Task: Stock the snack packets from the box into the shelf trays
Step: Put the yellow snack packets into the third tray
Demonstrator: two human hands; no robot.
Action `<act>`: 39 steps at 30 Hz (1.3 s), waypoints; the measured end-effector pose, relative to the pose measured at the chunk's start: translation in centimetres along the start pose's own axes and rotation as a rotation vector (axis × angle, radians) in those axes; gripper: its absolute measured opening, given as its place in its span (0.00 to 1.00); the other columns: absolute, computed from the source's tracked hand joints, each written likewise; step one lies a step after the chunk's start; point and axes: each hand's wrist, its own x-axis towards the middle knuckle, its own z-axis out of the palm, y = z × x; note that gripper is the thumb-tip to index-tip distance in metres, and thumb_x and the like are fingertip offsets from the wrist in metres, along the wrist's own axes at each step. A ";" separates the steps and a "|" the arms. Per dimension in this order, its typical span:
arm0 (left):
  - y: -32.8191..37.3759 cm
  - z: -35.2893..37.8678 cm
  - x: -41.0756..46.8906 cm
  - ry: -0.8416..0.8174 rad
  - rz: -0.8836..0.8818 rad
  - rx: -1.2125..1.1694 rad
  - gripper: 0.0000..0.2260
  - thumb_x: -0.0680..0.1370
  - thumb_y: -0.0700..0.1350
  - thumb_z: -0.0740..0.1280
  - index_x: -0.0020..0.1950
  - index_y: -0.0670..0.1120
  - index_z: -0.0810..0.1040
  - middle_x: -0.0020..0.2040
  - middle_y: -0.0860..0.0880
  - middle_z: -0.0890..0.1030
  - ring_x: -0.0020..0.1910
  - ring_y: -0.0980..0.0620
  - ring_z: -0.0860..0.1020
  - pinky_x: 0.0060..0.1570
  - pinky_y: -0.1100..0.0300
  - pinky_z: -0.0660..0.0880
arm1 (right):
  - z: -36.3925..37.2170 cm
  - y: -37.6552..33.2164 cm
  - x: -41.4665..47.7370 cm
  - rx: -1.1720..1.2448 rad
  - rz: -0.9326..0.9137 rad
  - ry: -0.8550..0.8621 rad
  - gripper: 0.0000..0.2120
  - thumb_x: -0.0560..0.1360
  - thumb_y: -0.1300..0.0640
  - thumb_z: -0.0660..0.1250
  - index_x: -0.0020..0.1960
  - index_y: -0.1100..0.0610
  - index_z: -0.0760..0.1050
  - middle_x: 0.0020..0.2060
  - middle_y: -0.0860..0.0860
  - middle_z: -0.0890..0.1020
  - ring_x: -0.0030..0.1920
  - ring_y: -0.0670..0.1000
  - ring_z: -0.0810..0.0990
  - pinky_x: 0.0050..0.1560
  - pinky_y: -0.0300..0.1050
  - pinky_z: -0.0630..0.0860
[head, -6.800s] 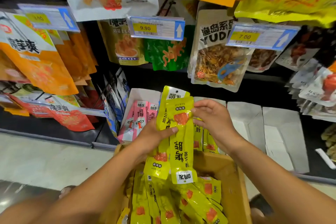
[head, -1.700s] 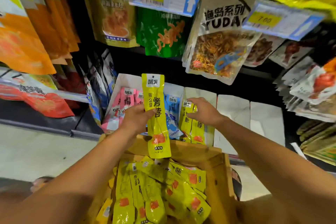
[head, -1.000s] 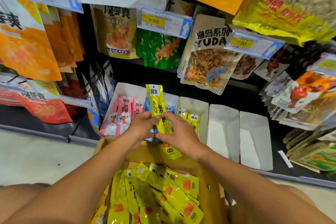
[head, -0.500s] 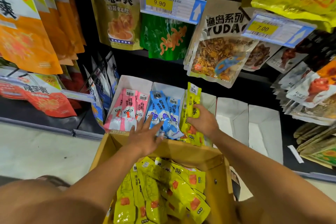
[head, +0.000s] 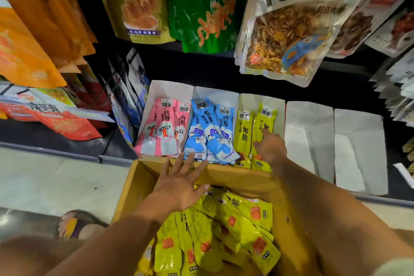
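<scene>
Many loose packets (head: 235, 224): yellow, heaped inside the box at 6 o'clock in the view.
Box (head: 132, 190): cardboard, open at the top; its far wall is set just below the trays.
Left hand (head: 179, 186): fingers are spread straight and nothing is held; it is poised over the box's far wall, at 6 o'clock from the blue packets.
Right hand (head: 270, 148): fingers are stretched out, not curled, and laid on the stocked packets; nothing is gripped.
Stocked packets (head: 265, 125): yellow, laid lengthwise side by side in the tray.
Tray (head: 259, 99): white, at 3 o'clock from the blue packets.
Blue packets (head: 208, 130): kept in the neighbouring tray.
Pink packets (head: 164, 127): found at 9 o'clock from the blue ones.
White trays (head: 309, 132): two more are seen at 3 o'clock from the right hand.
Bags (head: 286, 29): hung at 12 o'clock, above the trays.
</scene>
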 end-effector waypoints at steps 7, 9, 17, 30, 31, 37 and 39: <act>-0.3 -0.1 0.0 -0.013 0.018 0.005 0.31 0.81 0.71 0.43 0.78 0.67 0.29 0.80 0.55 0.28 0.79 0.47 0.28 0.78 0.40 0.32 | 3.2 1.8 2.4 -0.127 -0.002 -0.048 0.26 0.77 0.51 0.64 0.74 0.51 0.67 0.57 0.62 0.77 0.59 0.64 0.74 0.55 0.54 0.75; -0.2 -0.2 0.0 -0.022 0.020 0.015 0.31 0.81 0.71 0.43 0.77 0.67 0.28 0.79 0.55 0.27 0.79 0.47 0.27 0.78 0.40 0.31 | 4.3 2.3 3.1 -0.145 -0.006 -0.059 0.26 0.77 0.51 0.62 0.74 0.52 0.66 0.57 0.62 0.78 0.59 0.64 0.74 0.55 0.54 0.75; -0.1 -0.5 0.1 -0.037 0.013 0.031 0.31 0.81 0.71 0.42 0.77 0.67 0.27 0.78 0.53 0.26 0.78 0.46 0.26 0.76 0.41 0.29 | 4.8 2.1 3.3 -0.107 0.035 -0.105 0.30 0.80 0.45 0.64 0.78 0.48 0.60 0.66 0.63 0.71 0.66 0.66 0.71 0.63 0.59 0.73; 0.0 -0.9 0.0 -0.050 0.007 0.021 0.31 0.82 0.70 0.44 0.79 0.66 0.31 0.80 0.54 0.30 0.80 0.46 0.30 0.79 0.39 0.34 | 3.6 2.0 1.9 -0.057 0.016 -0.152 0.35 0.76 0.46 0.72 0.77 0.54 0.62 0.71 0.60 0.67 0.71 0.63 0.68 0.70 0.58 0.69; 0.1 -1.0 0.0 -0.049 0.005 0.015 0.31 0.82 0.69 0.44 0.79 0.66 0.31 0.81 0.54 0.31 0.80 0.46 0.30 0.79 0.40 0.35 | 3.3 2.1 1.7 -0.043 0.011 -0.154 0.35 0.75 0.46 0.72 0.77 0.54 0.62 0.71 0.60 0.68 0.70 0.63 0.69 0.70 0.57 0.70; 0.3 -1.5 -0.8 -0.027 0.033 -0.040 0.31 0.83 0.67 0.48 0.83 0.63 0.39 0.83 0.54 0.36 0.82 0.47 0.35 0.81 0.41 0.41 | 0.7 1.5 -0.7 -0.030 -0.056 -0.156 0.33 0.76 0.44 0.70 0.75 0.57 0.65 0.68 0.60 0.69 0.67 0.62 0.71 0.66 0.56 0.74; -0.1 -1.5 -1.2 -0.015 0.039 -0.039 0.31 0.83 0.67 0.48 0.83 0.62 0.41 0.83 0.54 0.37 0.82 0.46 0.35 0.80 0.40 0.41 | -0.5 1.1 -2.0 -0.022 -0.094 -0.140 0.33 0.76 0.44 0.69 0.76 0.55 0.64 0.70 0.60 0.68 0.68 0.63 0.71 0.65 0.57 0.75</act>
